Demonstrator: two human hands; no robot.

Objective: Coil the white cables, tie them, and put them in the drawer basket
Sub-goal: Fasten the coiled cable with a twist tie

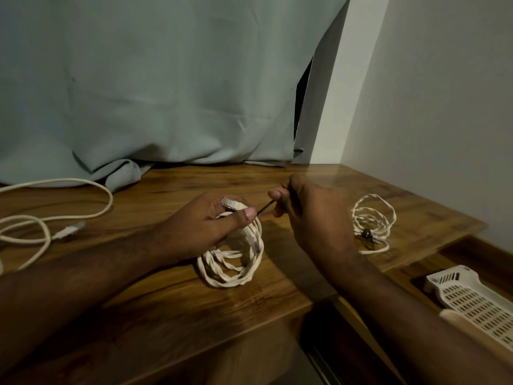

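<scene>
The left grip (211, 220) clamps the gathered loops of a white coil (231, 262) so they cannot spring apart, while the right grip (302, 207) pinches a thin dark tie (265, 209) drawn taut from it, probably to bind. A tied coil (370, 223) lies at three o'clock on the bench (172, 187), a loose cable (55, 215) at nine, the drawer basket (469, 298) at four.

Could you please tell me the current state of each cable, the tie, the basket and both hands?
Held cable: coiled, not yet tied.
Black tie: stretched between both hands.
Left hand: grips the coil and one tie end.
Right hand: pinches the other tie end.
Right cable: coiled, tied, on the desk.
Left cable: loose, uncoiled.
Basket: in the open drawer, no cable visible inside.
</scene>
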